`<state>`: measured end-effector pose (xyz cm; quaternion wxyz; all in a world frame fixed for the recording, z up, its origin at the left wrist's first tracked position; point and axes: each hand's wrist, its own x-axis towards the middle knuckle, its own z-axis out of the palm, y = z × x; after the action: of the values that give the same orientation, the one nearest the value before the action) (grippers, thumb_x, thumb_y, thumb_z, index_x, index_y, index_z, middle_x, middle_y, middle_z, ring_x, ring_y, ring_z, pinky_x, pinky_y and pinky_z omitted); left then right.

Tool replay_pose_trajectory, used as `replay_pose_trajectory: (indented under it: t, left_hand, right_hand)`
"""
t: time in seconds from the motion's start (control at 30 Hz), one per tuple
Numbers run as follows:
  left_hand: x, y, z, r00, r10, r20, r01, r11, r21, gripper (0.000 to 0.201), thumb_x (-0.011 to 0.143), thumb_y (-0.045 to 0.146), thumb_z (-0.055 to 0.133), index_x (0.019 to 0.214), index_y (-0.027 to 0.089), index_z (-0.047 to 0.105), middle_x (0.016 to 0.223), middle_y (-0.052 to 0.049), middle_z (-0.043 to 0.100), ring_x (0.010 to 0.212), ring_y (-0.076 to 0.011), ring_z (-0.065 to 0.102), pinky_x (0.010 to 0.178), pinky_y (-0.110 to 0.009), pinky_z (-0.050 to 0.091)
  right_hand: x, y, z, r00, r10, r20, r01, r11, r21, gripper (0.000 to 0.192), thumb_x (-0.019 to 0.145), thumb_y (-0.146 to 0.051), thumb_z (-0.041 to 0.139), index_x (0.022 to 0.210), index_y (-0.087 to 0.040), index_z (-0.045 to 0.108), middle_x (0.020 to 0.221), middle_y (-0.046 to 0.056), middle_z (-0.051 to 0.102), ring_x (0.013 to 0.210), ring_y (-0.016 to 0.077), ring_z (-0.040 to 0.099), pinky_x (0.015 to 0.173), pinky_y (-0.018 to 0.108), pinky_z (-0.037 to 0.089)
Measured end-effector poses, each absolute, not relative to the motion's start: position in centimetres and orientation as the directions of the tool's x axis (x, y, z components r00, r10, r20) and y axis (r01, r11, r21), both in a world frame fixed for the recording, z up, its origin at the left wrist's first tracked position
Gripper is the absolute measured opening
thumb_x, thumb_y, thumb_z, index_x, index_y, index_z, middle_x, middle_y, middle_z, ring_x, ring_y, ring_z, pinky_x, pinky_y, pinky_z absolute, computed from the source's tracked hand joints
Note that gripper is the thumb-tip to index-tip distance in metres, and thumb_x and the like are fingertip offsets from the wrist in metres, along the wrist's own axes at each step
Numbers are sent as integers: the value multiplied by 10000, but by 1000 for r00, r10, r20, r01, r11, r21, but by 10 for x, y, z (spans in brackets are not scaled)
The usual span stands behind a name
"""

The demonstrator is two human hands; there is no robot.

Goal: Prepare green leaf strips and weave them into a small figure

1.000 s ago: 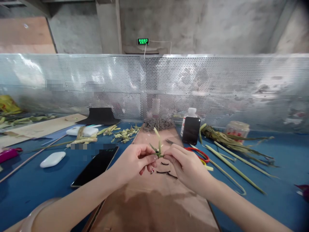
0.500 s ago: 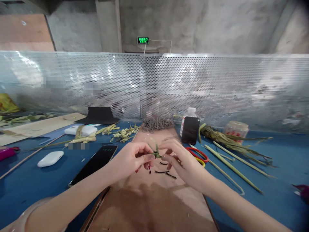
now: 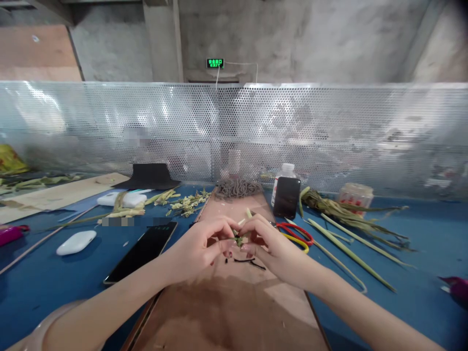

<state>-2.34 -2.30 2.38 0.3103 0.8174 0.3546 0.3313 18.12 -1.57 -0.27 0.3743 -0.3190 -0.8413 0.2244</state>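
Note:
Over the brown board (image 3: 219, 312), my left hand (image 3: 204, 243) and my right hand (image 3: 268, 241) meet at the fingertips. Between them is a small green piece of folded or knotted plant leaf (image 3: 239, 241), pinched from both sides. Its exact shape is mostly covered by my fingers. A pale green strip end (image 3: 249, 213) sticks up behind my right fingers. Just below my hands, thin black strips (image 3: 244, 261) lie on the board. Scissors with red and yellow handles (image 3: 297, 233) rest beside my right hand.
A black phone (image 3: 144, 253) and white earbud case (image 3: 76, 243) lie left on the blue table. Grey cord (image 3: 237, 189) is heaped at the board's far end. To the right are a bottle (image 3: 287, 170), dried leaves (image 3: 340, 209), green stalks (image 3: 351, 256) and a jar (image 3: 356, 196).
My hands have drawn closer together around the green leaf piece, covering more of it. Its upright strip no longer shows between them. The view has shifted slightly.

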Motion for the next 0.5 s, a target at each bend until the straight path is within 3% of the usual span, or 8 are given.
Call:
replay_pose_trajectory:
  t: [0.13, 0.23, 0.5]
  left_hand:
    - [-21, -22, 23, 557, 791, 252, 331, -490, 807, 136, 873, 273, 468, 794, 181, 529, 806, -2, 600, 516, -78, 527, 562, -251, 467]
    - [-21, -22, 22, 553, 793, 255, 346, -498, 795, 134, 871, 263, 473, 787, 179, 535, 770, 5, 601, 555, -94, 555, 594, -256, 462]
    - [-21, -24, 20, 537, 810, 236, 368, -476, 799, 179, 905, 312, 434, 811, 190, 525, 765, -3, 649, 643, -120, 586, 613, -248, 450]
  right_hand:
    - [178, -18, -2, -490, 746, 451, 299, 630, -716, 12, 877, -197, 494, 870, -202, 502, 900, 20, 493, 696, 110, 546, 605, 259, 488]
    - [174, -20, -2, -467, 788, 402, 268, 559, -785, 46, 871, -176, 484, 842, -209, 471, 824, -3, 515, 596, 96, 526, 517, 235, 448]
    - [175, -24, 5, -431, 775, 462, 376, 620, -689, 51, 900, -222, 446, 863, -199, 471, 780, 10, 565, 721, 148, 529, 654, 289, 423]
